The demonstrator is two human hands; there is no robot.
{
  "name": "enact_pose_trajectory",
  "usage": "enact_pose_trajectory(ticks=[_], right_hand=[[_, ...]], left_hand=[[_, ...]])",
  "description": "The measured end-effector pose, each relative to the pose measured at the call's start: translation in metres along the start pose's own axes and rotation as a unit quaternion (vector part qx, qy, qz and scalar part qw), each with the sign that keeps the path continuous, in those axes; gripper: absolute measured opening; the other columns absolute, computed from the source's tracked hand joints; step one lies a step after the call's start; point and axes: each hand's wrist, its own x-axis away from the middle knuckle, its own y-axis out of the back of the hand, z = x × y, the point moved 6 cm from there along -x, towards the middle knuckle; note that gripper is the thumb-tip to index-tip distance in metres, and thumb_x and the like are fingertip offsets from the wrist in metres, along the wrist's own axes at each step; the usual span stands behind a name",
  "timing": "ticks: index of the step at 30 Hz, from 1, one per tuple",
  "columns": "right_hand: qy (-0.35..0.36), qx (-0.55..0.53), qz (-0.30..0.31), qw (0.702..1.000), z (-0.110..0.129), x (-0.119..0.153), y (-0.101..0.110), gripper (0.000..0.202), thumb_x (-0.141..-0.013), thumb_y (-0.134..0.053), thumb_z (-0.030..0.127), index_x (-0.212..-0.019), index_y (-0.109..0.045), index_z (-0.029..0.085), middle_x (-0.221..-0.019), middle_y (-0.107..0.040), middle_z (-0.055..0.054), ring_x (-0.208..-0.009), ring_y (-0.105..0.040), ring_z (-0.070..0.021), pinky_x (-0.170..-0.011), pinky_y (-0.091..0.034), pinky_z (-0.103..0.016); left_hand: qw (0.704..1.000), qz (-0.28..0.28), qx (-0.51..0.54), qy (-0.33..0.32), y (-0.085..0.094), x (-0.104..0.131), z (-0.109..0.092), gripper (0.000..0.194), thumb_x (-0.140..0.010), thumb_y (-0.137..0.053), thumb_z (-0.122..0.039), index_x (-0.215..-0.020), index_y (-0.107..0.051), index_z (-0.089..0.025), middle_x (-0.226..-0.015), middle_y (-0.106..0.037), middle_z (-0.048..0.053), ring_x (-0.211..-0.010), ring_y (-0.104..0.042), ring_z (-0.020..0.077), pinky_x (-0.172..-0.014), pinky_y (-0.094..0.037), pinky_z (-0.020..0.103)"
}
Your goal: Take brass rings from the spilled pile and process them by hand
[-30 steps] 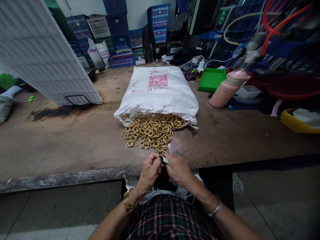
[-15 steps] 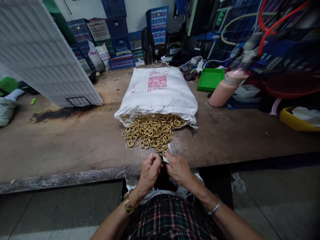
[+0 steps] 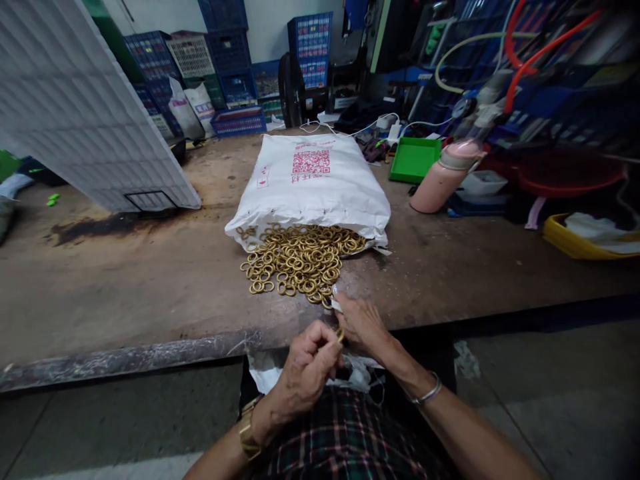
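A heap of gold-coloured rings spills from the open mouth of a white sack with red print. My left hand is closed in front of the table edge, a gold ring between its fingertips. Just to the right, my right hand reaches over the edge beside the heap. Its fingers are closed on a small pale strip, whose far end lies close to the nearest rings. What else the right fingers hold is hidden.
On the brown table stand a white ribbed panel at the left, a green tray, a pink bottle and a yellow basin at the right. Blue crates are stacked behind.
My left hand has moved down and nearer, away from the rings, and a ring now shows at its fingertips. My right hand has shifted slightly up, towards the heap. The view has turned slightly.
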Motion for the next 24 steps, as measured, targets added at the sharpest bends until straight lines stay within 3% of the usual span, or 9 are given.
enact_pose_trajectory(ticks=[6,12,16,20,24], right_hand=[[-0.086,0.005,-0.098,0.991,-0.013,-0.008,0.011,0.02,-0.087,-0.041,0.029,-0.094,-0.056,0.019,-0.08,-0.067,-0.007,-0.069,-0.06,-0.0181,-0.056,-0.025,-0.027],[-0.08,0.002,-0.1,0.992,0.0,-0.016,0.011,0.018,-0.084,-0.045,0.031,-0.094,-0.055,0.02,-0.084,-0.067,-0.006,-0.071,-0.06,-0.0184,-0.056,-0.025,-0.027],[-0.078,-0.02,-0.097,0.992,-0.001,-0.021,0.014,0.015,-0.083,-0.043,0.025,-0.087,-0.056,0.019,-0.081,-0.065,-0.006,-0.069,-0.058,-0.0168,-0.056,-0.024,-0.027],[-0.069,-0.074,-0.108,0.989,-0.01,-0.024,0.014,0.014,-0.082,-0.042,0.02,-0.084,-0.056,0.019,-0.075,-0.063,-0.004,-0.065,-0.053,-0.0147,-0.056,-0.025,-0.025],[-0.049,-0.196,-0.147,0.968,-0.02,-0.027,0.012,0.016,-0.08,-0.043,0.027,-0.074,-0.055,0.018,-0.063,-0.056,-0.001,-0.057,-0.047,-0.0127,-0.055,-0.028,-0.024]], left_hand=[[0.974,-0.026,0.209,0.082,0.015,-0.008,0.018,0.028,-0.078,-0.057,-0.042,-0.074,-0.049,-0.015,-0.069,-0.055,0.0,-0.044,-0.039,0.0029,-0.037,-0.025,0.015],[0.959,-0.063,0.258,0.099,0.026,-0.013,0.031,0.021,-0.075,-0.059,-0.032,-0.083,-0.049,-0.016,-0.073,-0.06,0.002,-0.044,-0.046,0.0058,-0.035,-0.03,0.016],[0.944,-0.047,0.304,0.117,0.024,-0.013,0.033,0.03,-0.072,-0.061,-0.025,-0.098,-0.05,-0.016,-0.071,-0.06,0.001,-0.047,-0.049,0.0075,-0.037,-0.034,0.016],[0.928,-0.046,0.347,0.128,0.028,-0.015,0.036,0.019,-0.072,-0.064,-0.026,-0.08,-0.053,-0.013,-0.075,-0.06,0.004,-0.058,-0.056,0.0094,-0.042,-0.041,0.016],[0.917,-0.073,0.362,0.149,0.03,-0.021,0.037,0.025,-0.067,-0.07,-0.027,-0.073,-0.049,-0.015,-0.075,-0.06,0.003,-0.063,-0.058,0.0114,-0.044,-0.044,0.017]])
